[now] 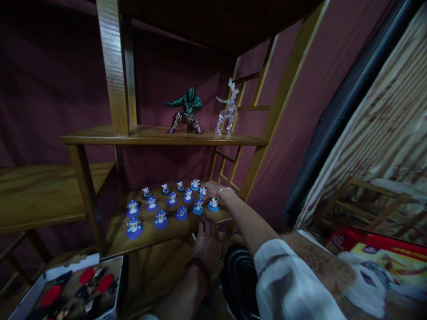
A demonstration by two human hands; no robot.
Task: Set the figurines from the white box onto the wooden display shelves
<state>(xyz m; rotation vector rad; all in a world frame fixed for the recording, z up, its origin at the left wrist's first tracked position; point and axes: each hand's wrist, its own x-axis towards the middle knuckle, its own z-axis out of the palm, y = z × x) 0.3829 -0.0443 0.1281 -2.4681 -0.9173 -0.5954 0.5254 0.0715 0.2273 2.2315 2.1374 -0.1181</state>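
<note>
My right hand [213, 190], with a silver bangle at the wrist, reaches to the back right of the lower shelf. Its fingers close on a small figurine [203, 192], partly hidden by them. My left hand [207, 240], wearing a dark red bead bracelet, lies at the shelf's front edge with its fingers stretched out and nothing visible in them. Just behind it stand a figurine on a blue base [198, 206] and a pink-and-white figurine [213, 204]. Several purple-haired figurines [161, 218] on round purple bases stand in rows to the left, with small dark-based figurines [165, 189] behind.
Above, the upper shelf [150, 135] bears a green hooded crouching statue [190, 109] and a clear deer figure [228, 111]. A white-rimmed box [120, 275] of red and black figures lies below left. Wooden posts [86, 191] frame the shelf; a curtain [376, 106] hangs right.
</note>
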